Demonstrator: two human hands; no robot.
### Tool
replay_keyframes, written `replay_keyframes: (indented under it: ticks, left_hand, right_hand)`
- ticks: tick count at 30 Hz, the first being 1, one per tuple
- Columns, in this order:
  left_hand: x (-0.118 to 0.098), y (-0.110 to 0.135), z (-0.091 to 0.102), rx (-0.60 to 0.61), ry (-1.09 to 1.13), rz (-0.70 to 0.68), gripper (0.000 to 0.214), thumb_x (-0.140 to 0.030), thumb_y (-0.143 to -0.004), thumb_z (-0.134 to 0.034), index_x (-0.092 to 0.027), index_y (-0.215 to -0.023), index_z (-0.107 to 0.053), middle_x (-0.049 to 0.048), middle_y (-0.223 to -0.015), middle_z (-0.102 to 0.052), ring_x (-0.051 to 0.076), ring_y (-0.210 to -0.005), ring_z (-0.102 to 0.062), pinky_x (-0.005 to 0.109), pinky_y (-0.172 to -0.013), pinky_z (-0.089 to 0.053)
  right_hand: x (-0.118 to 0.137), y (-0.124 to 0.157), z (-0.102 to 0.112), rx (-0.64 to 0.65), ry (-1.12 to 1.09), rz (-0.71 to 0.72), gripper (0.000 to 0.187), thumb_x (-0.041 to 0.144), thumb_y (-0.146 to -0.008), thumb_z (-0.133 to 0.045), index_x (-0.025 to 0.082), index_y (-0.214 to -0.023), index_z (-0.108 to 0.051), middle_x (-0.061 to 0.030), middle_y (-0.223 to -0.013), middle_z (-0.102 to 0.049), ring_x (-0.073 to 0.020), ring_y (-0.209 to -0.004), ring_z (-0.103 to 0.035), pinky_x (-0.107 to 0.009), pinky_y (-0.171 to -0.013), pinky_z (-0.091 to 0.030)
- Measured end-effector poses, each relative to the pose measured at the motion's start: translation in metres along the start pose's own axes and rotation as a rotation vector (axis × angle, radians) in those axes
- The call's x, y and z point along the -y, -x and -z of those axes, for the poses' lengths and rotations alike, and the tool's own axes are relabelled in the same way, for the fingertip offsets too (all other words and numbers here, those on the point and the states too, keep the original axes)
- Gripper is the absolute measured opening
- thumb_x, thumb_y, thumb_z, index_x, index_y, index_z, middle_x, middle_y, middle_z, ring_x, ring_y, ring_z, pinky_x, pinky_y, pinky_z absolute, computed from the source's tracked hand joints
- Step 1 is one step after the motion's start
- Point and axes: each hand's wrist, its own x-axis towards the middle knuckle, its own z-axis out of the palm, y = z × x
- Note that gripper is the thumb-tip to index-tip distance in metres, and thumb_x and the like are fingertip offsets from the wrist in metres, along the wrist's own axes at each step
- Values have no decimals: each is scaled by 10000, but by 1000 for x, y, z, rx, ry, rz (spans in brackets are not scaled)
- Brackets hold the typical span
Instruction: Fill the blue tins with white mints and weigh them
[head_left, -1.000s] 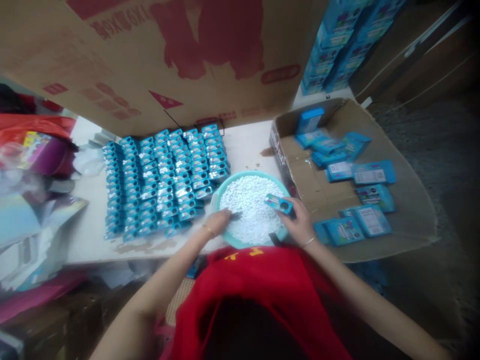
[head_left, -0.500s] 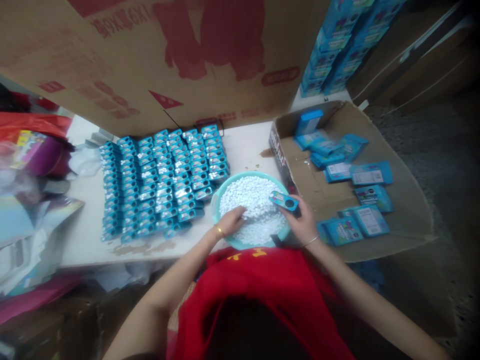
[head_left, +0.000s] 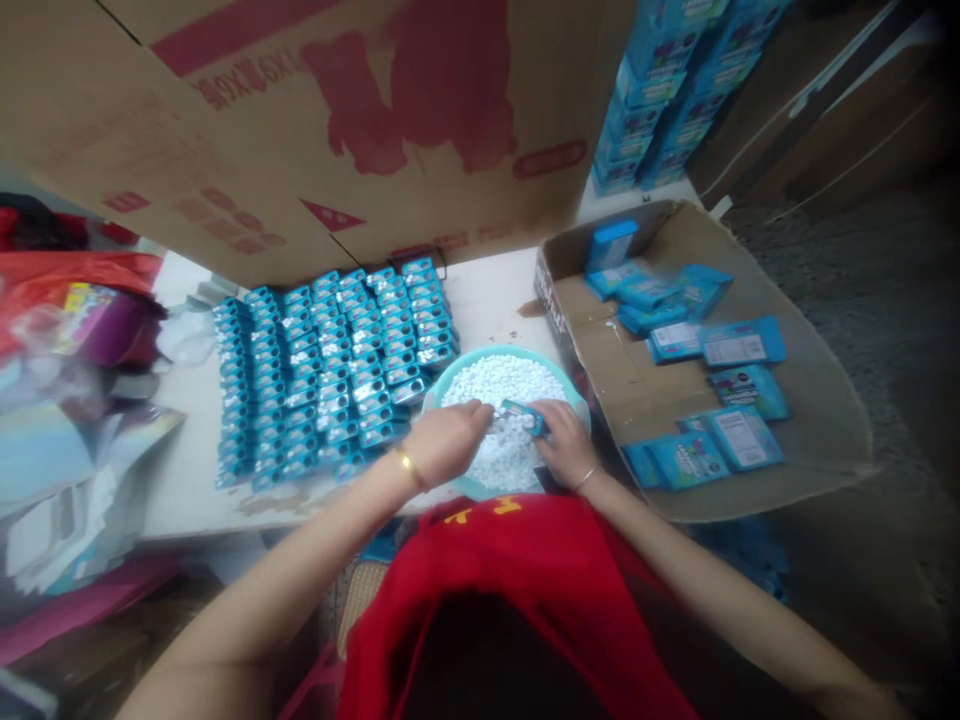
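A teal basin (head_left: 433,402) full of small white pellets (head_left: 517,378) stands at the table's front edge. Over it my right hand (head_left: 568,440) is closed around a small blue carton (head_left: 523,415), held lengthwise with one end toward the left. My left hand (head_left: 454,440) is at that end, its fingers pinched together above the pellets. Whatever those fingers hold is hidden, though some white shows between them and the carton. Left of the basin, rows of similar blue cartons (head_left: 334,375) lie packed together, with dark round spots on their ends and white pellets on some.
At right, an open cardboard box (head_left: 622,370) holds several blue packets (head_left: 690,458). A large printed carton (head_left: 420,120) stands behind the white table (head_left: 495,290). Blue boxes (head_left: 637,110) are stacked at the back right. Plastic bags and papers (head_left: 97,470) crowd the left.
My left hand has lifted from the pellets to the carton's end. My right hand has brought the carton left and lower over the basin. The view has shifted slightly.
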Motion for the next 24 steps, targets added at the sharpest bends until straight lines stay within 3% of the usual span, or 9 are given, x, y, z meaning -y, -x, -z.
replay_keyframes:
  ticks: [6, 8, 11, 14, 17, 21, 24]
  left_hand:
    - [-38, 0, 22, 41, -166, 45, 230, -104, -913, -339, -120, -1060, -515, 107, -892, -596, 208, -783, -609, 289, -625, -464]
    - [-39, 4, 26, 38, -153, 27, 229, -100, -911, -335, -123, -1024, -532, 104, -874, -590, 206, -777, -602, 296, -632, -469]
    - [-23, 11, 25, -37, -54, 15, 202, -157, -911, -370, -135, -1010, -545, 92, -883, -583, 189, -772, -590, 305, -671, -482]
    - [3, 13, 7, -226, 186, -30, 331, -358, -886, -496, -158, -1149, -499, 102, -1042, -559, 201, -891, -577, 330, -787, -487]
    - [18, 8, -29, -378, 420, -118, 584, -483, -789, -627, -153, -1230, -436, 132, -1155, -515, 236, -1034, -528, 357, -898, -452]
    - [20, 12, -73, -331, 537, -125, 321, -409, -851, -567, -147, -1030, -520, 80, -928, -553, 183, -843, -531, 300, -760, -453]
    - [28, 37, -88, -408, 588, -1, 252, -378, -857, -571, -154, -967, -535, 51, -869, -542, 161, -789, -507, 273, -714, -428]
  right_hand:
    - [-4, 5, -9, -13, -44, 30, 480, 77, -734, -479, 198, -1197, -521, -109, -1106, -592, -272, -1068, -523, -473, -932, -460]
    - [-6, 6, -10, -22, -89, 4, 446, 104, -759, -493, 210, -1192, -523, -104, -1110, -591, -267, -1072, -527, -472, -934, -460]
    - [-4, 5, -6, -38, -200, -79, 341, 204, -810, -542, 217, -1151, -539, -99, -1096, -600, -258, -1059, -549, -452, -921, -471]
    - [4, 3, -2, -34, -350, -170, 313, 313, -806, -614, 217, -1098, -551, -78, -1051, -623, -247, -1011, -589, -421, -897, -488]
    - [18, 3, -3, 43, -486, -234, 377, 370, -783, -658, 213, -1108, -547, -60, -1039, -643, -246, -984, -615, -404, -880, -501]
    - [35, 3, -13, 232, -538, -210, 405, 382, -800, -640, 200, -1148, -542, -80, -1083, -646, -266, -1021, -614, -414, -887, -504]
    - [41, 0, -15, 299, -543, -139, 531, 383, -788, -662, 218, -1255, -473, -100, -1225, -580, -273, -1144, -557, -430, -974, -464]
